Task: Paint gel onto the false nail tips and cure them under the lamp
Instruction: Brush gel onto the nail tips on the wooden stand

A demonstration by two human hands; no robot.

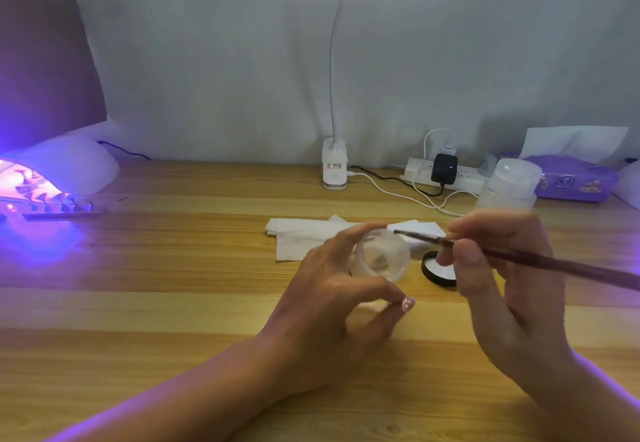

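My left hand [332, 299] grips a small clear gel jar [382, 256] tilted above the wooden table, its open mouth facing me. My right hand [502, 279] pinches a thin dark-handled brush [540, 260], whose bristle tip sits at the jar's upper right rim. The jar's black lid [437, 270] lies on the table just right of the jar. At the far left a white curing lamp [65, 168] glows violet, and a strip of false nail tips [62, 208] lies partly under its opening.
Folded white tissue [301, 237] lies behind the jar. A clip desk lamp [334, 168] stands at the table's back edge, with a power strip [446, 173] and cables to its right. A frosted plastic bottle [509, 185] and purple tissue pack [571, 178] sit back right.
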